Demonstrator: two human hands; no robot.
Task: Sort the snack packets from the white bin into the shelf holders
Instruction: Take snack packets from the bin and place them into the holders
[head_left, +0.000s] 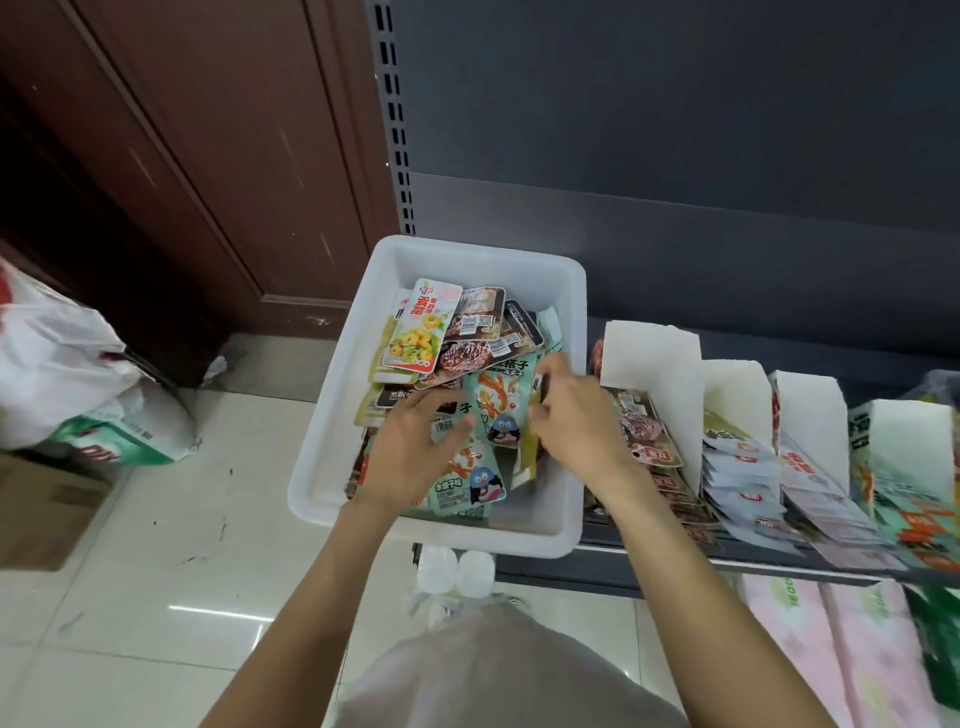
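Snack packets (457, 358) heaped loose in the white bin (332, 457), bin perched at the left end of the dark shelf (675, 558) and overhanging its front edge. Left hand (410, 452) laid over the pile, fingers spread flat on a teal packet (498, 410). Right hand (576, 421) at the bin's right side, grip curled, pinching the edge of a packet; which packet, cannot tell.

Just right of the bin: row of white shelf holders (649, 374), each holding stacked packets leaning forward; nearest holder with brown packets (649, 436), next with white packets (737, 467). Bin wall and right forearm between the pile and the nearest holder.

Below the shelf: pink wrapped packs (841, 649). Two white bottle caps (457, 571) under the bin's front rim.

Behind: grey slotted shelf upright (395, 130) and dark back panel. Left: brown wooden door (182, 156), white plastic bag (57, 358), cardboard box (41, 504). Pale glossy tiled floor (171, 597).
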